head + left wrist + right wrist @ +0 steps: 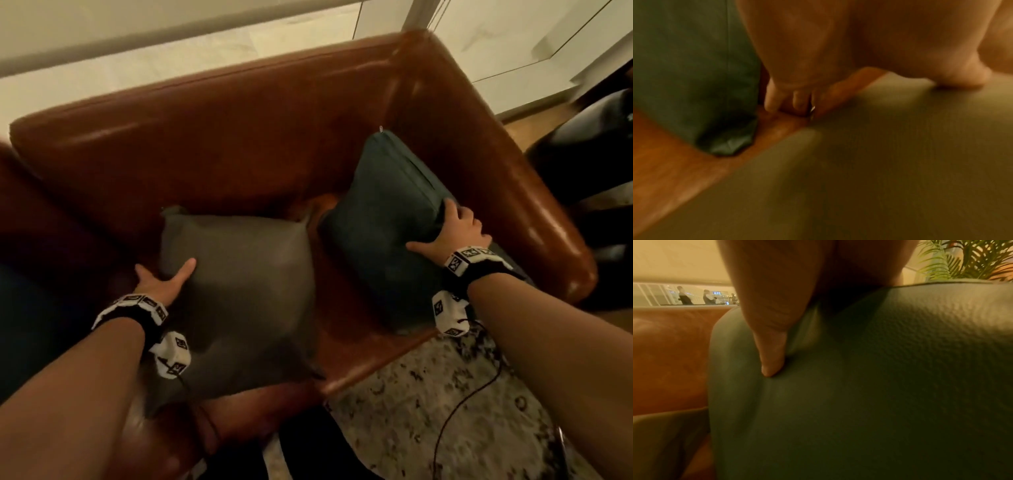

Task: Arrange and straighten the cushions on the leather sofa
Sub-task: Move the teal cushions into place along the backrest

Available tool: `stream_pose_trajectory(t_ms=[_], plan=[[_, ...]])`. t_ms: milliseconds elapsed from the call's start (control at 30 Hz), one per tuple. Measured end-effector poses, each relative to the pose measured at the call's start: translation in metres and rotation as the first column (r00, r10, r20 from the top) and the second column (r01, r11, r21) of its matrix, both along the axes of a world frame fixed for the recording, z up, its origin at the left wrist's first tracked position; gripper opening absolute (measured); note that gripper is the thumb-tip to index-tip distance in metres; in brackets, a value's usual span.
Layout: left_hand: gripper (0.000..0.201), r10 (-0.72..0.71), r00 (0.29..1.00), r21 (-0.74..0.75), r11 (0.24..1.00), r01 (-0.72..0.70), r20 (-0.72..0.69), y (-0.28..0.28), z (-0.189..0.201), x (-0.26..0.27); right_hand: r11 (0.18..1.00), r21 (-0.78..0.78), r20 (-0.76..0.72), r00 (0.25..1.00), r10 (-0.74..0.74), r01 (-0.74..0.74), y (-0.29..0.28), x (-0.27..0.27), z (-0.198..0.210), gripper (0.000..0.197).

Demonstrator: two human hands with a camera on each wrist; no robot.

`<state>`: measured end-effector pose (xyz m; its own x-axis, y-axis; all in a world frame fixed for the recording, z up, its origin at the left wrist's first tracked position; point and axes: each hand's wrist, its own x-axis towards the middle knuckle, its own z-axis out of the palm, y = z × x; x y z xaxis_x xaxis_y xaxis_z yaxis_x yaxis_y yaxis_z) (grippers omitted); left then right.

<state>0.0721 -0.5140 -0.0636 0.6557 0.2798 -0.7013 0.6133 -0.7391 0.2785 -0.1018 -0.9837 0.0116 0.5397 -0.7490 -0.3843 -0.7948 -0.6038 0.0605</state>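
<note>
Against the sofa's back cushion (pixel 212 137) is where both pillows probably need to end up, and right now neither one really sits square to it. Left hand (pixel 161 281) grips the near-left edge of the grey cushion (pixel 246 284), thumb pressed on top and fingers tucked underneath, which the left wrist view confirms. That cushion lies mostly flat on the seat, tilted so its far edge points at the back cushion and its near corner hangs toward the seat's front edge. Right hand (pixel 452 233) clamps the right edge of the teal cushion (pixel 387 219), thumb dug into the face, fingers wrapped behind. This one stands more upright, leaning toward the corner where the back cushion meets the armrest (pixel 507 178). My guess: each hand is already on the outer edge of its own pillow, so the move is pushing away, toward the back cushion, and tipping the grey one up. A third greenish cushion (pixel 684 73) sits just left of the grey one.
</note>
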Motion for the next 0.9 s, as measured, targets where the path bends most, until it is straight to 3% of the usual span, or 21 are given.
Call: stream_pose_trajectory(t_ms=[100,200,267,333,433,533,600,700,767,800,900], plan=[[0.109,0.036,0.999,-0.123,0.992,-0.040,-0.037,-0.007,-0.005,-0.006,1.000,0.017,0.010,1.000,-0.002,0.002,0.001,-0.001,-0.002,0.120],[0.101,-0.182,0.983,-0.239,0.956,0.170,-0.027,-0.032,0.015,-0.006,0.999,0.038,-0.003,1.000,0.006,-0.006,0.005,0.001,0.005,0.117],[0.121,-0.344,0.939,-0.261,0.905,0.335,0.013,-0.061,0.036,-0.012,0.999,0.050,0.008,1.000,0.009,-0.010,0.009,0.001,0.014,0.113],[0.128,-0.327,0.942,-0.334,0.881,0.335,0.081,-0.087,0.053,-0.019,0.998,0.061,0.032,0.999,-0.006,0.004,0.010,-0.002,0.021,0.108],[0.115,-0.319,0.927,-0.351,0.860,0.371,0.200,-0.104,0.075,-0.019,0.997,0.072,0.093,0.995,-0.027,0.020,0.007,-0.010,0.028,0.100],[0.113,-0.435,0.856,-0.278,0.817,0.506,0.279,-0.100,0.106,0.015,0.996,0.070,0.172,0.983,-0.065,0.054,0.001,-0.018,0.033,0.091],[0.117,-0.583,0.745,-0.168,0.739,0.652,0.324,-0.098,0.127,0.046,0.994,0.077,0.203,0.975,-0.092,0.077,-0.002,-0.020,0.038,0.088],[0.127,-0.829,0.482,0.097,0.525,0.846,0.285,-0.097,0.136,0.073,0.988,0.117,0.176,0.977,-0.120,0.100,-0.003,-0.017,0.038,0.096],[0.133,-0.945,0.305,0.302,0.327,0.895,0.118,-0.094,0.125,0.073,0.988,0.132,0.143,0.984,-0.103,0.084,-0.002,-0.014,0.035,0.102],[0.137,-0.957,0.288,0.339,0.285,0.896,0.043,-0.090,0.118,0.068,0.990,0.126,0.119,0.990,-0.079,0.064,-0.001,-0.013,0.033,0.103],[0.148,-0.926,0.377,0.345,0.357,0.868,0.010,-0.072,0.098,0.049,0.985,0.165,0.082,0.995,-0.065,0.051,-0.001,-0.012,0.027,0.109]])
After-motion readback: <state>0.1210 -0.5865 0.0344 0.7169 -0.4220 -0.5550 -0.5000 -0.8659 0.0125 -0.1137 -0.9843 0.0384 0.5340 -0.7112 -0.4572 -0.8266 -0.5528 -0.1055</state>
